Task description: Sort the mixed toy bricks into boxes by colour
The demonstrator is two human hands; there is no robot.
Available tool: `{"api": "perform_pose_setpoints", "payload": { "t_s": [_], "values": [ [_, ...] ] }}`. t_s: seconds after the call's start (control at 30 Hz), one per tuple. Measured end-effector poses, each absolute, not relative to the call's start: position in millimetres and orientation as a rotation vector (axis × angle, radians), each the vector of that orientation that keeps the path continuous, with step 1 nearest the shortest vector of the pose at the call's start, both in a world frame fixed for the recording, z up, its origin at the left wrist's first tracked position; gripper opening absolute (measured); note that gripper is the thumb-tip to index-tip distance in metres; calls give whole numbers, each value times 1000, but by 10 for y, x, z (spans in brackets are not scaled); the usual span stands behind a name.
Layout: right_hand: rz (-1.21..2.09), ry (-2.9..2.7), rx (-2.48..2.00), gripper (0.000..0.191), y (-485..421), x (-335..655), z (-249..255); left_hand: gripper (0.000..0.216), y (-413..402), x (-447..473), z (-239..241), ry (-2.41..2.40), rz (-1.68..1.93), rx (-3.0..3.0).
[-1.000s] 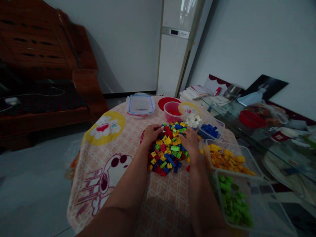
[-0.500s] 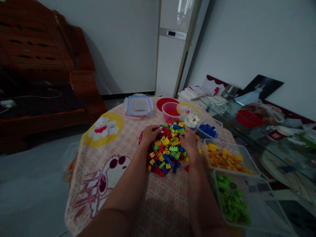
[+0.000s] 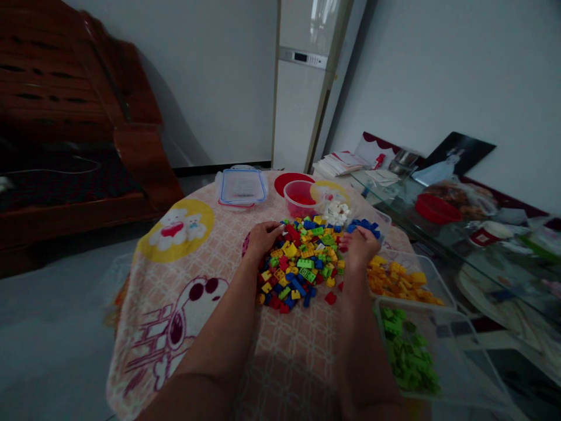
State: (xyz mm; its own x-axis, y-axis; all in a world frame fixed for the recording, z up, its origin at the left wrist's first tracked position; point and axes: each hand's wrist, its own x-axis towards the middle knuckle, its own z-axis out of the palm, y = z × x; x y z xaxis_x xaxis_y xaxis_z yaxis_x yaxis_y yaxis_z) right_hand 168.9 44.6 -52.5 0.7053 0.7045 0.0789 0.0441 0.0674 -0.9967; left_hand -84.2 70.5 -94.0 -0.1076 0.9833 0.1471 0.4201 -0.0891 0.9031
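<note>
A heap of mixed red, yellow, green and blue toy bricks point(image 3: 302, 260) lies on a round table with a cartoon-print cloth point(image 3: 184, 275). My left hand point(image 3: 262, 238) rests with curled fingers on the heap's left edge. My right hand point(image 3: 362, 244) is off the heap, closed with fingers bent, right beside the clear tub of blue bricks point(image 3: 372, 225). What those fingers hold is hidden. Clear tubs of yellow bricks point(image 3: 401, 278), green bricks point(image 3: 407, 354), white bricks point(image 3: 336, 211) and red bricks point(image 3: 300, 197) stand around.
A clear lid with blue rim point(image 3: 242, 186) and a red lid point(image 3: 287, 178) lie at the table's far side. A glass side table point(image 3: 473, 234) with a red bowl and clutter stands right. A dark wooden bench point(image 3: 65, 146) is left, a white cabinet point(image 3: 302, 82) behind.
My right hand has moved from the middle of the heap to the right, ending next to the blue-brick tub. The left hand stays at the heap's left edge.
</note>
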Motion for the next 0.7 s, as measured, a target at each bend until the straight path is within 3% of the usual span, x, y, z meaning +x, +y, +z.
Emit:
{"api": "perform_pose_setpoints", "payload": {
  "t_s": [0.2,0.33,0.7],
  "values": [
    [519,-401,-1130,54,485,1737,-494,36,697,-845,-931,1588,1165,1557],
    [443,-469,-1167,65,530,1830,-594,35,683,-835,-886,1617,1130,1571],
    [77,-1036,-1507,61,327,1655,-316,32,658,-823,-845,1650,1107,1627]
  ]
}}
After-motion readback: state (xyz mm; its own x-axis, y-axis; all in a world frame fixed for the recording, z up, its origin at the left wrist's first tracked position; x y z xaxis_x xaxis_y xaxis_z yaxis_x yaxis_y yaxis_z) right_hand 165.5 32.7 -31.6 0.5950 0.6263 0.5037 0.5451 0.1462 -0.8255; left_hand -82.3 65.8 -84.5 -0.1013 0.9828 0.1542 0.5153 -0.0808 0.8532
